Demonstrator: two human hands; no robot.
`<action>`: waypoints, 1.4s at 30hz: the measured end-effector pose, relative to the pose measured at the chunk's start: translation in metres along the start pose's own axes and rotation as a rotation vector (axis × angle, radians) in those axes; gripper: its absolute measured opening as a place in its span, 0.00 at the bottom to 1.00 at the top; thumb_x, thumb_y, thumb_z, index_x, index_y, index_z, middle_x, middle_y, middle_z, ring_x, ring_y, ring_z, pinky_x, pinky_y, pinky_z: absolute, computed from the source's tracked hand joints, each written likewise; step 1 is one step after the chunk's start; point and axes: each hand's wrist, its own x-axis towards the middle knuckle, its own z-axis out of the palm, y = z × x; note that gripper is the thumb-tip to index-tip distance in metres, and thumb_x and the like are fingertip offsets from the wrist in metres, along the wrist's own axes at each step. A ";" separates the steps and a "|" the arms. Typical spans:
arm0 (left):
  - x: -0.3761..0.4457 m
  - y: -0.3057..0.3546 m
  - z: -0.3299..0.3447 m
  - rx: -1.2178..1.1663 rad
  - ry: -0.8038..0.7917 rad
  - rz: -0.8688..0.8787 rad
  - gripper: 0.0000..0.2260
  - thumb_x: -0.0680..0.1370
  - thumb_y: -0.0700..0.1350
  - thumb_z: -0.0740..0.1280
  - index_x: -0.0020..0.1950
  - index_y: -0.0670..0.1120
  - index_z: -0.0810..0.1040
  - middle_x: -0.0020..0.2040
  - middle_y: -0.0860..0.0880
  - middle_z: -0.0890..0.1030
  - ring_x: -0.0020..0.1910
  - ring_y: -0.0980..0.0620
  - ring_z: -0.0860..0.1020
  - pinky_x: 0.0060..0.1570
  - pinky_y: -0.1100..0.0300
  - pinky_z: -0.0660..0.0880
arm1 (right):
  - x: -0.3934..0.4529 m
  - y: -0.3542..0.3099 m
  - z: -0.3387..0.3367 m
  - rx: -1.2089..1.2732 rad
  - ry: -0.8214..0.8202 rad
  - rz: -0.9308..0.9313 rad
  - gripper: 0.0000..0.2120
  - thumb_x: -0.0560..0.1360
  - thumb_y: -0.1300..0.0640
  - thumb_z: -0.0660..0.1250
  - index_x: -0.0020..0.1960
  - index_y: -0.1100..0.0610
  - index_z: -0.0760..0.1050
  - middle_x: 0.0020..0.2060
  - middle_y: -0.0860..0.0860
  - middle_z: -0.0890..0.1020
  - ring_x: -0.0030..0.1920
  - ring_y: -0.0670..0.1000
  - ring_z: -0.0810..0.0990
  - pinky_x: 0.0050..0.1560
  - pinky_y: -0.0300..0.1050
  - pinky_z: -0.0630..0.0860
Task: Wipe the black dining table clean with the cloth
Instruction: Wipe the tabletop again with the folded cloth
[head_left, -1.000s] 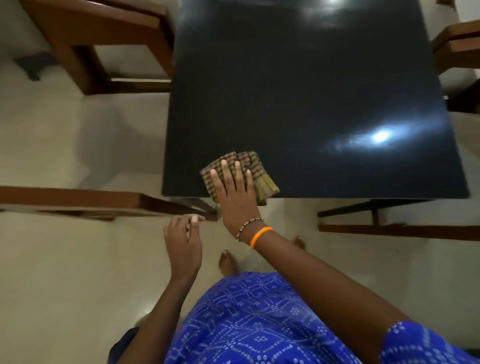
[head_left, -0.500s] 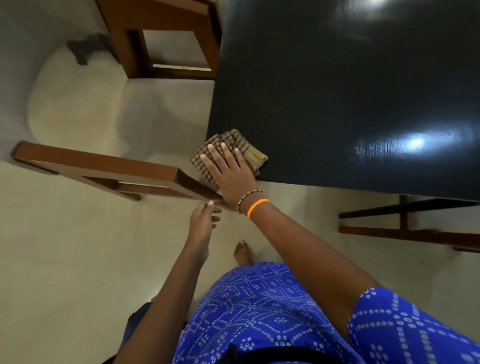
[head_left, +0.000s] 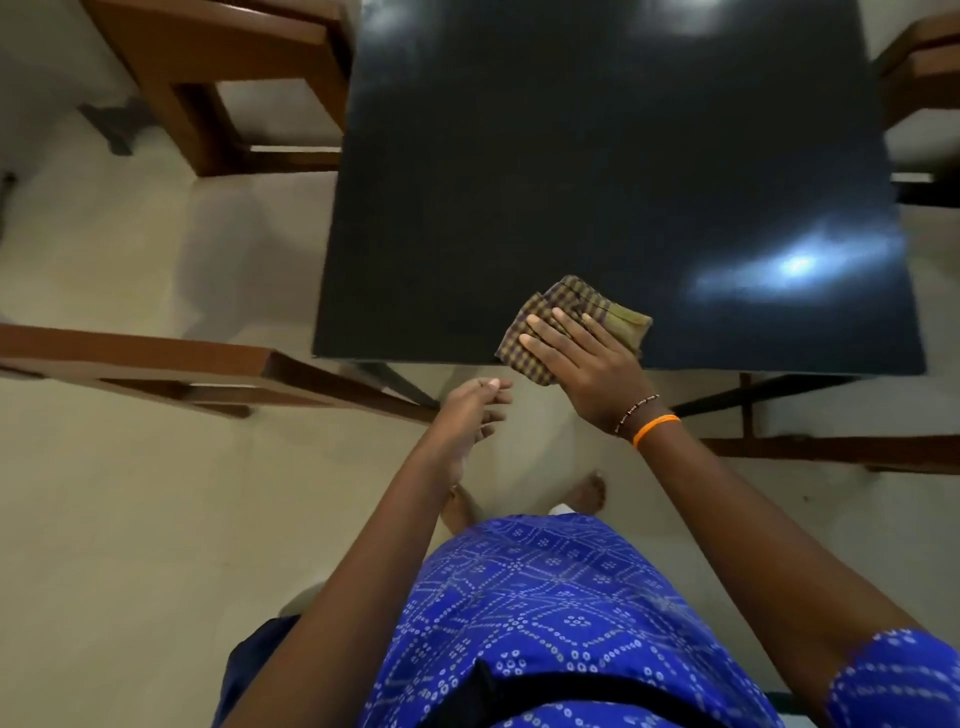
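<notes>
The black dining table (head_left: 597, 171) fills the upper middle of the head view, glossy, with a light glare at its right. A folded brown checked cloth (head_left: 582, 306) lies at the table's near edge, partly hanging over it. My right hand (head_left: 587, 364) presses flat on the cloth with straight fingers, a beaded bracelet and an orange band on the wrist. My left hand (head_left: 467, 415) hovers just below the table edge, left of the cloth, fingers loosely cupped and holding nothing.
A wooden chair (head_left: 218, 78) stands at the table's far left. A wooden chair back (head_left: 156, 358) lies near left. Another chair (head_left: 924, 73) is at the far right. A wooden rail (head_left: 831, 452) runs under the table's near right. Beige floor tiles surround.
My right hand has slid the cloth rightward along the near edge, away from the table's left corner. My left hand followed it to the right, staying below the edge.
</notes>
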 end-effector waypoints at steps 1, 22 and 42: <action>0.002 0.002 0.009 0.005 -0.010 -0.002 0.12 0.80 0.48 0.56 0.58 0.49 0.77 0.50 0.50 0.77 0.47 0.53 0.74 0.48 0.59 0.71 | -0.009 0.010 -0.001 0.001 0.003 0.003 0.22 0.76 0.60 0.62 0.70 0.53 0.68 0.69 0.53 0.71 0.70 0.56 0.69 0.69 0.56 0.67; 0.010 0.016 0.154 0.244 -0.336 0.004 0.10 0.80 0.49 0.57 0.52 0.51 0.78 0.51 0.50 0.79 0.50 0.51 0.76 0.50 0.59 0.73 | -0.205 0.173 -0.026 0.128 0.275 0.844 0.27 0.71 0.73 0.57 0.70 0.64 0.67 0.70 0.62 0.68 0.71 0.65 0.64 0.72 0.56 0.60; -0.002 -0.014 -0.074 0.007 -0.153 -0.025 0.13 0.81 0.47 0.56 0.59 0.46 0.76 0.52 0.46 0.78 0.52 0.48 0.75 0.52 0.55 0.71 | 0.020 -0.077 0.000 0.854 0.652 1.555 0.31 0.77 0.64 0.61 0.75 0.65 0.49 0.75 0.63 0.53 0.76 0.59 0.53 0.74 0.43 0.50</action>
